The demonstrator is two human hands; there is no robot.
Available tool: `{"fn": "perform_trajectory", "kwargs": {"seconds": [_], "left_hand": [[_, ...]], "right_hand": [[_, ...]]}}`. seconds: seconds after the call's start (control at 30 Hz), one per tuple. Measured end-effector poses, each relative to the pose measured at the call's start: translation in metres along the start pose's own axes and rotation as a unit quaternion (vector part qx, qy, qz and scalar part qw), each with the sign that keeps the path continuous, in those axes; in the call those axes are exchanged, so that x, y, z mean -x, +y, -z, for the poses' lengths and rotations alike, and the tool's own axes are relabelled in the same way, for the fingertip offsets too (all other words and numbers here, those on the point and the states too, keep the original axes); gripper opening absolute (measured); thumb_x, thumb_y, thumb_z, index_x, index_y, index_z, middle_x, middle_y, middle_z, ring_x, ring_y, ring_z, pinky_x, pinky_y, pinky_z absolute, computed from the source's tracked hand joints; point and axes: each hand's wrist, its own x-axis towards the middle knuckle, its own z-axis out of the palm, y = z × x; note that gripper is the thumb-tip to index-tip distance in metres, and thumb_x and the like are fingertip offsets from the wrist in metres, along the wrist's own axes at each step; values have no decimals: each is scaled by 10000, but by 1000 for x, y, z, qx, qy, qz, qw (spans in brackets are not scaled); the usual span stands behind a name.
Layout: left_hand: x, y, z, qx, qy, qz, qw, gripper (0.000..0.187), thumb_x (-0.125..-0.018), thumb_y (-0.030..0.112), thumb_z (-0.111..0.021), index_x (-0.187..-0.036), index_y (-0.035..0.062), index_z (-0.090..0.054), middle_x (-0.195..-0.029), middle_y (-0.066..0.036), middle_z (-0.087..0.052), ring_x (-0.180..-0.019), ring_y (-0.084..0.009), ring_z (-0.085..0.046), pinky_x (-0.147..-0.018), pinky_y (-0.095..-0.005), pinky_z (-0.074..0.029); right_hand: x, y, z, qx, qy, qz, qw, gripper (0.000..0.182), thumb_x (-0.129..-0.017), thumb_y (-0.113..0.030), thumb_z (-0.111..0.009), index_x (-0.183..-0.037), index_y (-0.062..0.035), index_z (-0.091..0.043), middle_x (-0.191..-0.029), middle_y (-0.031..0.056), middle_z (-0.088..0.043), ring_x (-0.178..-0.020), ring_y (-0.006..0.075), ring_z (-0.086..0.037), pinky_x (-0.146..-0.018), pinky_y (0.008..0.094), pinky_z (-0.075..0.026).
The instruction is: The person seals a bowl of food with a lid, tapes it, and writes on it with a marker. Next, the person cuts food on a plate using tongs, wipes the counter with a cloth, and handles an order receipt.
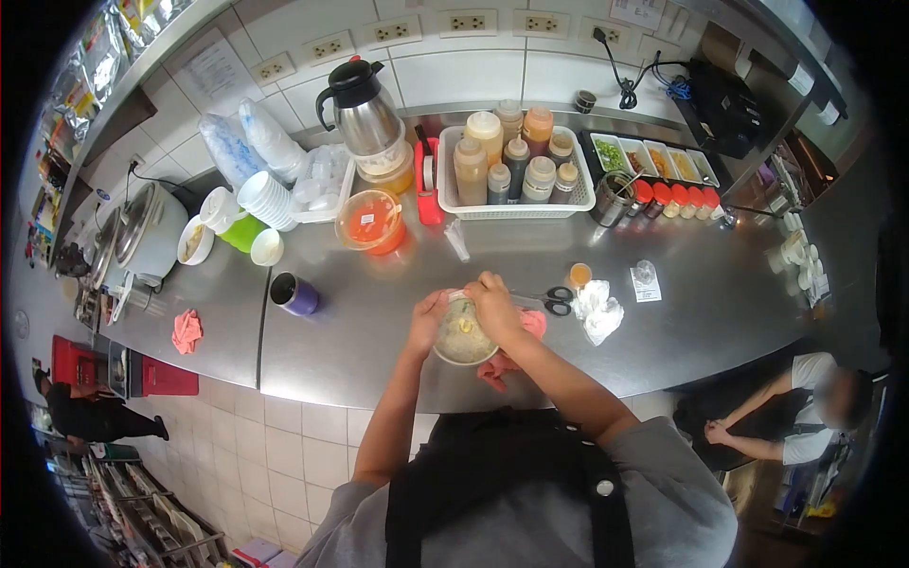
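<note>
Cannot read the receipt (648,289) or wall sheet (215,72); cannot see all of the bowl (466,363) behind left hand (430,322) and right hand (493,305), nor of the pink cloth (493,374) beneath the right forearm (549,367).

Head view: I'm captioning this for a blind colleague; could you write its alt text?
A person's left hand and right hand hold a round container of pale contents at its rim, over a steel counter. Beyond stand a white basket of bottles and a steel jug; scissors lie to the right.
</note>
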Motion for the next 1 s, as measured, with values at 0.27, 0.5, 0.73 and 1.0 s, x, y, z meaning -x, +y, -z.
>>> {"fn": "perform_trajectory", "kwargs": {"seconds": [0.27,0.5,0.73,1.0], "left_hand": [[-5,-12,7,-114,34,-18,993,340,-1016,277,-492,-1150,2,-639,-1029,-38,-658,-929,-110,-579,-865,-262,-451],[20,-1,-1,9,-5,-23,1000,384,-1007,253,-488,-1300,7,-530,-1155,-50,-611,-1073,-132,-551,-953,-273,-413],[17,-8,8,-40,0,4,999,396,-987,254,-525,-1286,-5,-548,-1128,-49,-627,-1031,-120,-565,-916,-269,-433],[12,-14,8,-33,40,37,998,344,-984,265,-538,-1205,11,-609,-1017,-25,-657,-928,-110,-589,-843,-263,-458]], "right_hand": [[-7,7,-3,39,-108,-59,992,157,-894,-153,-568,-957,-60,-677,-982,141,-569,-1001,344,-545,-852,430,-446],[-3,-4,9,-52,-20,-4,998,189,-934,-236,-555,-981,-101,-679,-1039,110,-579,-1002,331,-549,-884,443,-416],[-40,2,-1,-110,-118,34,986,215,-883,-297,-625,-907,-96,-697,-897,80,-629,-888,291,-592,-790,410,-434],[-46,14,-20,-169,-192,-74,964,284,-865,-332,-622,-844,-52,-665,-788,122,-658,-728,322,-629,-659,425,-474]]}}
